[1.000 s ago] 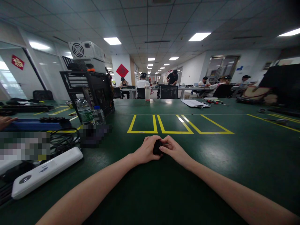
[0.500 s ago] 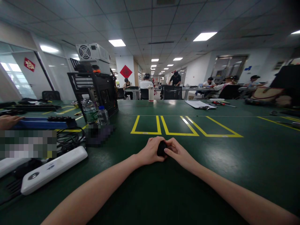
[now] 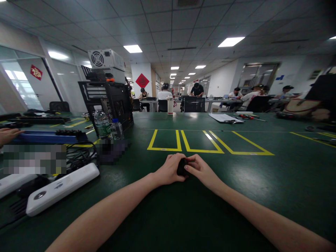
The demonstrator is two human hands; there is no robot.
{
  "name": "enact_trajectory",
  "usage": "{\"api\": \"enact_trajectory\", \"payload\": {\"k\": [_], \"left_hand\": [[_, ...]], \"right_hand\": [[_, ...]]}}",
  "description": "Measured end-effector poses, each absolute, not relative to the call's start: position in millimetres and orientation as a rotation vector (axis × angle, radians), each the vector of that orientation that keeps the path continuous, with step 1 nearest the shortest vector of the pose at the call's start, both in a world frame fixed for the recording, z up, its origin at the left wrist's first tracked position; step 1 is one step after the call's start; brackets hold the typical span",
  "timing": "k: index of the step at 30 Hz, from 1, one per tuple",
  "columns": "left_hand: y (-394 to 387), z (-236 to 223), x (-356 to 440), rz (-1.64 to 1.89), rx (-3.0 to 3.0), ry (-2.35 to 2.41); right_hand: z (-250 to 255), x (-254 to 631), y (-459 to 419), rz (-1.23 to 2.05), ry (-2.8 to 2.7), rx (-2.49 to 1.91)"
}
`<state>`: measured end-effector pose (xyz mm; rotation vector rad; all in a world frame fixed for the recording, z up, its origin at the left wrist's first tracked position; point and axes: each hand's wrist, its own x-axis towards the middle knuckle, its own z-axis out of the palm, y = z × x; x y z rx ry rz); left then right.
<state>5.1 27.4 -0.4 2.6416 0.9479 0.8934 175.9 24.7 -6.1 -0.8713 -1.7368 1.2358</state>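
Note:
Between my two hands is a small black rounded object [image 3: 181, 167], mostly covered by fingers; its kind I cannot make out. My left hand [image 3: 170, 169] wraps round its left side, thumb below and fingers over the top. On the right side, the thumb and fingers of my right hand [image 3: 198, 169] pinch it. Both hands are low over the green table [image 3: 168, 217], just in front of the yellow tape outlines [image 3: 168, 149].
At the left lie a white power strip [image 3: 63, 189] and black cables [image 3: 82, 154]. Water bottles [image 3: 102, 122] stand by an open computer case [image 3: 115, 101] topped by a power supply [image 3: 106, 59]. A clipboard [image 3: 224, 118] and a white cup [image 3: 170, 107] sit farther back. Another person's hand [image 3: 9, 135] shows far left.
The whole view has shifted slightly. My hands keep hold of the black object in nearly the same pose.

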Motion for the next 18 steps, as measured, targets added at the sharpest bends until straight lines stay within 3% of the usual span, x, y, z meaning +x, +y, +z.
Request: {"api": "enact_trajectory", "payload": {"k": [18], "left_hand": [[32.5,-4.5,4.1,0.886,2.665,0.943]], "right_hand": [[-10.1,176.6,27.3,1.248,-1.797,-0.922]]}}
